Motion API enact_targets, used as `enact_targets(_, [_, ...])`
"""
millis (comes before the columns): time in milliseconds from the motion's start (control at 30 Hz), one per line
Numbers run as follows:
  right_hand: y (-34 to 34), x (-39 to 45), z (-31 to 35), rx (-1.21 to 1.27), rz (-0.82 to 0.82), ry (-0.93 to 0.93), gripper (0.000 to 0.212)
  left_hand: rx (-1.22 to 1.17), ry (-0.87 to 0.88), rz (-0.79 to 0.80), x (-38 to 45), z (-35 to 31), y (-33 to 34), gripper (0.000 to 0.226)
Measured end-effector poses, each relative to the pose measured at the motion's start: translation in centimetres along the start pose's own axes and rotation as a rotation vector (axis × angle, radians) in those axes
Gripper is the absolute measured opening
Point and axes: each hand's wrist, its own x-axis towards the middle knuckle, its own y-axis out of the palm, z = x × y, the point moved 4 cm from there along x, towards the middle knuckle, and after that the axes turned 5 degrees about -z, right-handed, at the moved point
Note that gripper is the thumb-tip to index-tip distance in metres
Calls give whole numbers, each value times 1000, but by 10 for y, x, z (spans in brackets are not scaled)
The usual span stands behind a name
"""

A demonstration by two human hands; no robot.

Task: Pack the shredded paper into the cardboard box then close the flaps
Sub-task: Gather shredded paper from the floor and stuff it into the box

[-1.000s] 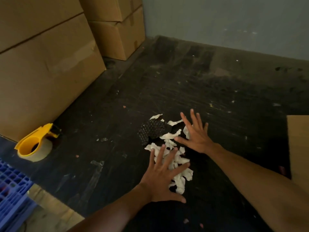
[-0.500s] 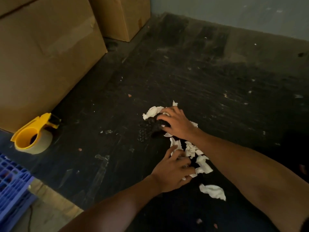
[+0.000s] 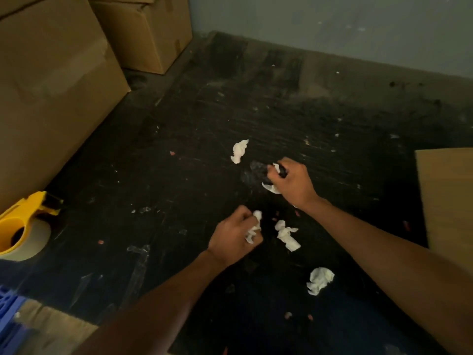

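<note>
White crumpled scraps of shredded paper lie scattered on the dark scuffed floor mat, and both hands are down among them. The left hand has its fingers curled tight round a wad of white paper that pokes out past the knuckles. The right hand is closed in a fist on a mix of white paper and a dark crumpled piece, the dark stuff bulging out on the side away from the wrist.

Taking the left hand as the mark: one loose white scrap lies just beside it toward the right forearm, another crumpled white scrap sits nearer the person, and a third white scrap lies beyond it, just past the right fist. None of these three is touched.

A tan cardboard flap juts in at the edge well off beyond the right forearm. On the opposite side, well apart, a yellow plastic tape dispenser sits against a large brown cardboard carton, with a second brown carton behind it, and a blue plastic crate in the near corner.
</note>
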Motion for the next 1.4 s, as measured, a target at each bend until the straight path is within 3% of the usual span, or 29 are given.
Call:
enact_targets(67, [-24, -25, -1, -5, -93, 3, 29, 17, -66, -40, 8, 4, -11, 12])
enact_targets(133, [-34, -60, -8, -126, -60, -58, 14, 68, -121, -48, 20, 8, -19, 13])
enact_targets(233, [-24, -110, -21, -393, 163, -218, 27, 107, -142, -60, 36, 15, -23, 19])
enact_targets(333, [2, -131, -36, -615, 357, -276, 26, 200, -91, 109, 36, 21, -9, 27])
enact_targets(467, [19, -136, -48, -712, 391, -184, 39, 345, -17, 221, 24, 25, 3, 25])
enact_targets(600, [21, -124, -46, -735, 432, -129, 43, 344, -61, 305, 33, 28, 7, 30])
enact_targets(667, [15, -108, -42, -619, 455, -32, 37, 348, -148, 376, 41, 32, 8, 36])
enact_targets(733, [1, -92, -38, -454, 421, 78, 27, 326, -221, 382, 50, 37, 5, 38])
enact_targets(833, [-28, -84, -25, -329, 351, 125, 25, 287, -236, 269, 63, 42, -10, 33])
enact_targets(1000, [-67, -111, -9, -440, 299, 111, 34, 239, -208, 153, 96, 46, -41, 30])
enact_targets(1133, [-72, -169, -13, -627, 73, -196, 34, 282, -191, 89, 125, 43, -48, 37])
enact_targets(1233, [-57, -207, -42, -743, 130, -216, 43, 320, -206, 149, 138, 49, -37, 43])
enact_targets(1400, [-35, -237, -71, -874, 191, -139, 49, 501, -289, 422, 145, 77, -6, 53])
